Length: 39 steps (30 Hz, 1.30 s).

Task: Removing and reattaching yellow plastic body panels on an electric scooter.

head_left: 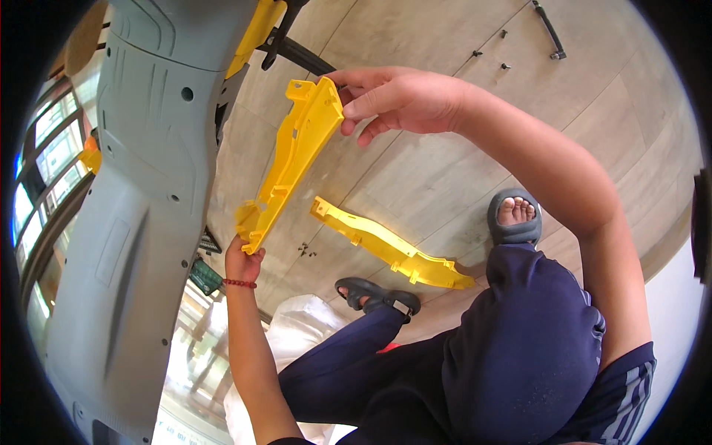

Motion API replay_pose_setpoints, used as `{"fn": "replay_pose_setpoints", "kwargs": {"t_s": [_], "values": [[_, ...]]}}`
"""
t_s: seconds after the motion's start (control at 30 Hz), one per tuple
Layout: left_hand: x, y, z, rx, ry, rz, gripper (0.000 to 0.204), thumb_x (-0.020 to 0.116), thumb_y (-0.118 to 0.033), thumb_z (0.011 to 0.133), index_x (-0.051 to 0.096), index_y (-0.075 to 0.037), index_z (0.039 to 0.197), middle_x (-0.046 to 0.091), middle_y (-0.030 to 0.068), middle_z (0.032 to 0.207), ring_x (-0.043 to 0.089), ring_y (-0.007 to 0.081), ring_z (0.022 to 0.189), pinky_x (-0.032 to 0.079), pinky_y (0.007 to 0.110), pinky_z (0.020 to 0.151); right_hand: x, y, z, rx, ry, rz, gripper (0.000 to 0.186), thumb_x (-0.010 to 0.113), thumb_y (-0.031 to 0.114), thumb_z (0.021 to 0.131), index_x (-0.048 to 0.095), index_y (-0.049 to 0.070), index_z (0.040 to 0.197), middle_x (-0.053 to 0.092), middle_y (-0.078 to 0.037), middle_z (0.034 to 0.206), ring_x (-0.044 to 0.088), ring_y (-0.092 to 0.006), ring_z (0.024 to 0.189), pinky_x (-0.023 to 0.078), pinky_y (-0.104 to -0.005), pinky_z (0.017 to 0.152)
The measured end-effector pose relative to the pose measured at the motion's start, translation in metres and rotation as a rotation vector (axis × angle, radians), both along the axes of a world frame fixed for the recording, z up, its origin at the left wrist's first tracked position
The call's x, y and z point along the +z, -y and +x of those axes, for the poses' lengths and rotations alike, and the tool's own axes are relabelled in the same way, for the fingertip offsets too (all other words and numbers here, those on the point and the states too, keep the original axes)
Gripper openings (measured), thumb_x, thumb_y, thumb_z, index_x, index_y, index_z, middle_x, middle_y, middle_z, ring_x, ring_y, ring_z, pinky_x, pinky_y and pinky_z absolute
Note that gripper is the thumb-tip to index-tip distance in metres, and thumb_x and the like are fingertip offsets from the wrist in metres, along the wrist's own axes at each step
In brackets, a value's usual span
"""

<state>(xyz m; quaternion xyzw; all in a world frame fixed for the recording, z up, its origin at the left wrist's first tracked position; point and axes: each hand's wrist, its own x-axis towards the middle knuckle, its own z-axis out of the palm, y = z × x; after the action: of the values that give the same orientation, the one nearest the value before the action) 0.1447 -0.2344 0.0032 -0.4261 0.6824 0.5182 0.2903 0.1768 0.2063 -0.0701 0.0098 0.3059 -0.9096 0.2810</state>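
A long yellow plastic trim panel [297, 159] is held up on a slant between my two hands, its inner side with tabs and clips in view. My left hand [243, 261] grips its lower end, fingers closed and partly hidden by the panel. At the upper end, my right hand [404, 100] pinches the edge between thumb and fingers, the other fingers loosely curled. A second, similar yellow trim panel [386, 243] lies on the floor below. Left of the held panel stands a large light-grey plastic body [148, 200] with several round screw holes.
Small dark screws [306, 251] lie in a cluster on the tiled floor [445, 170]. Several more dark bolts [505, 67] lie farther off, near a black rod-shaped part [549, 31]. A green object [205, 277] and a white bag-like thing [305, 326] are near my left arm.
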Motion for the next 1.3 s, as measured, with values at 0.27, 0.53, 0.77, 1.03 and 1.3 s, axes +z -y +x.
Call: {"fn": "replay_pose_setpoints", "kwargs": {"t_s": [0.27, 0.53, 0.77, 1.03, 1.3], "values": [[0.027, 0.002, -0.001, -0.003, -0.043, 0.028, 0.012, 0.049, -0.012, 0.086, 0.055, -0.008, 0.096, 0.058, 0.001, 0.076, 0.055, 0.0128, 0.061, 0.045, 0.026, 0.056, 0.012, 0.008, -0.015, 0.049, -0.204, 0.112, 0.08, 0.065, 0.027, 0.081, 0.018, -0.001, 0.139, 0.042, -0.013, 0.128, 0.046, -0.0194, 0.114, 0.043, -0.0322, 0.091], [0.024, -0.022, 0.009, -0.15, -0.19, 0.216, 0.046, 0.043, -0.004, 0.085, 0.035, -0.007, 0.131, 0.049, 0.0101, 0.125, 0.054, 0.0245, 0.11, 0.05, 0.038, 0.086, -0.006, -0.009, -0.003, -0.018, -0.053, 0.076, 0.076, 0.053, 0.009, 0.077, 0.015, 0.004, 0.142, 0.033, -0.012, 0.139, 0.043, -0.0235, 0.12, 0.048, -0.0332, 0.088], [0.016, -0.033, 0.012, -0.153, -0.103, 0.237, 0.049, 0.04, -0.002, 0.084, 0.033, -0.01, 0.132, 0.048, 0.0097, 0.125, 0.054, 0.0239, 0.108, 0.05, 0.037, 0.084, -0.012, -0.012, 0.004, -0.101, 0.039, -0.003, 0.074, 0.053, 0.009, 0.077, 0.018, 0.003, 0.142, 0.033, -0.013, 0.138, 0.045, -0.0241, 0.119, 0.049, -0.0337, 0.087], [0.019, 0.002, -0.006, -0.075, -0.125, 0.026, 0.041, 0.039, -0.003, 0.083, 0.043, -0.014, 0.123, 0.056, 0.0049, 0.109, 0.058, 0.0164, 0.085, 0.048, 0.028, 0.061, 0.005, 0.028, -0.021, -0.14, -0.192, 0.007, 0.069, 0.063, 0.019, 0.082, 0.025, -0.001, 0.136, 0.042, -0.011, 0.13, 0.048, -0.0186, 0.112, 0.046, -0.0304, 0.089], [0.027, 0.035, -0.029, 0.197, -0.082, -0.034, 0.015, 0.048, -0.022, 0.092, 0.056, -0.009, 0.088, 0.054, 0.002, 0.065, 0.043, 0.0083, 0.045, 0.041, 0.019, 0.044, 0.026, 0.068, -0.046, -0.145, -0.019, 0.304, 0.079, 0.066, 0.044, 0.078, 0.031, -0.004, 0.131, 0.045, -0.013, 0.127, 0.05, -0.0191, 0.109, 0.044, -0.031, 0.089]]}}
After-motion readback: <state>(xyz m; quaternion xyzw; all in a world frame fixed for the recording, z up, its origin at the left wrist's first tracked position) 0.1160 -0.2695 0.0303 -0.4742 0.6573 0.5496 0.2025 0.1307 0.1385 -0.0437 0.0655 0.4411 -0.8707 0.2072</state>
